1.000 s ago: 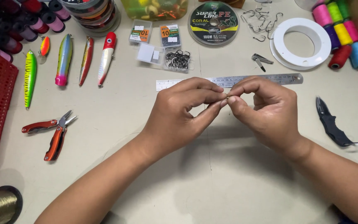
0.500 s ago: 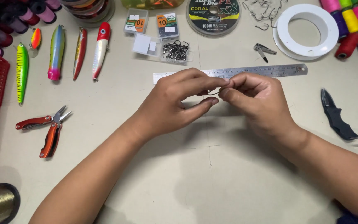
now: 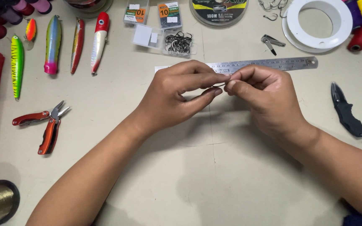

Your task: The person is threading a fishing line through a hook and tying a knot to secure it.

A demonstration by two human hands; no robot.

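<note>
- Against the frames from a second and half a second ago, the left hand (image 3: 177,94) and right hand (image 3: 265,98) sit a little higher in view, fingertips still meeting at centre; the whole table has slid down, so the head camera seems to have tilted rather than the hands travelled.
- Both hands are closed in a pinch on a small dark hook (image 3: 219,85), or possibly a wire; it is too thin to be sure. It lies between the fingertips, just in front of the steel ruler (image 3: 273,64).
- The grip looks unchanged, so the fine work at the fingertips appears to be continuing.
- At 9 o'clock lie the red pliers (image 3: 42,125); at 12, an open box of hooks (image 3: 179,42); at 3, a black knife (image 3: 346,111).
</note>
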